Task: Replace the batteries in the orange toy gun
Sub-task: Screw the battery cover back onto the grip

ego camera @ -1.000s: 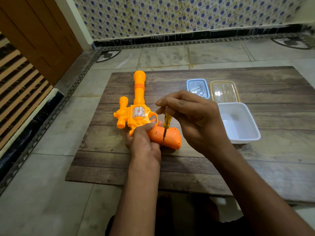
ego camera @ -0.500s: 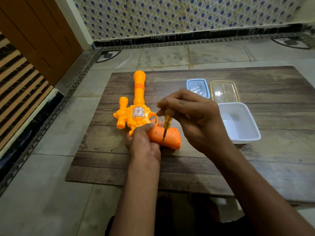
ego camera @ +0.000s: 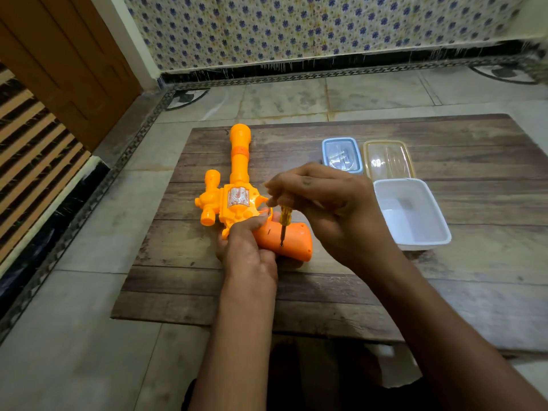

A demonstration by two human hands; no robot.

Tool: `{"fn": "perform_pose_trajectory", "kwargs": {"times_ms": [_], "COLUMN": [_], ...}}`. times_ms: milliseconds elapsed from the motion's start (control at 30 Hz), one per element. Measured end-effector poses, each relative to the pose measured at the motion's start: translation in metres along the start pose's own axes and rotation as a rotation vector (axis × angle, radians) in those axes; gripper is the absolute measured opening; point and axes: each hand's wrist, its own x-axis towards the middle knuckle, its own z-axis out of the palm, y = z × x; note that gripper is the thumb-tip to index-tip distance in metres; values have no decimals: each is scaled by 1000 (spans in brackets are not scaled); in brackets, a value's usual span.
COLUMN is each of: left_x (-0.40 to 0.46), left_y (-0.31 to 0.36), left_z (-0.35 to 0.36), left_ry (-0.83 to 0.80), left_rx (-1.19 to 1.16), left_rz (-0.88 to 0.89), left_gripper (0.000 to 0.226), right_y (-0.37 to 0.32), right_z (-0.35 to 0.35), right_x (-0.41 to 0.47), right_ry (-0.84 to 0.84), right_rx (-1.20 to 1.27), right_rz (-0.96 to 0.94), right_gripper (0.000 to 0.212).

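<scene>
One toy gun [ego camera: 237, 200]: lying flat on the wooden board [ego camera: 444, 262], barrel pointing away from the person.
Left hand [ego camera: 247, 250]: gripping the gun where handle meets body.
Right hand [ego camera: 323, 209]: pinching a yellow-handled screwdriver [ego camera: 283, 225], tip standing on the gun's handle (upright, slightly tilted).
Containers right of the gun: white tub [ego camera: 415, 215], blue-rimmed lid [ego camera: 342, 155], yellow-rimmed lid [ego camera: 388, 160].

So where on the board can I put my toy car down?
Bare wood lies right of the white tub, and along the board's near edge. It's crowded mid-board: toy gun, both hands, and lidded boxes behind the tub.
</scene>
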Motion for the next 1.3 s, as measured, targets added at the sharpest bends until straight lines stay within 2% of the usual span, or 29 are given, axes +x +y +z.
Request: {"fn": "perform_pose_trajectory", "kwargs": {"times_ms": [67,167,200,367,533,600,800,900,1000,1100,1200,1300], "left_x": [0,10,13,7,8,6,7,11,13,8,6,7], "left_y": [0,-5,-7,-3,-3,-4,-4,-5,-5,-4,-3,-3], "left_z": [1,-8,-10,-3,-5,-6,-4,-6,-8,-5,-3,-4], "left_ry": [-9,3,5,32,8,1,40,42,13,12,16,14], "left_rx": [0,-37,-34,-12,10,13,-10,-18,-3,8,16,6], "left_rz": [-10,-2,0,34,-9,3,49,34,-4,15,21,12], "left_gripper": [96,125,128,93,117,112,108,124,137,114,92,93], "right_y": [1,-1,-2,0,0,0,-1,-1,-3,-2,0,1], "right_z": [0,1,1,2,-2,-3,-4,-3,-3,-4,-2,0], "right_x": [1,1,1,2,1,1,-1,0,1,1,1,0], "right_ry": [37,48,46,94,-36,-68,20,51,20,-32,29,101], "right_rx": [-46,-89,-109,-265,-61,9,-128,-178,-47,28,-29,-101], "right_rz": [-3,-33,-48,-72,-42,-17,-12,-39,-32,-7,-8,0], "right_gripper": [23,21,20,24,22,30,23,20,15,16,17,18]}}
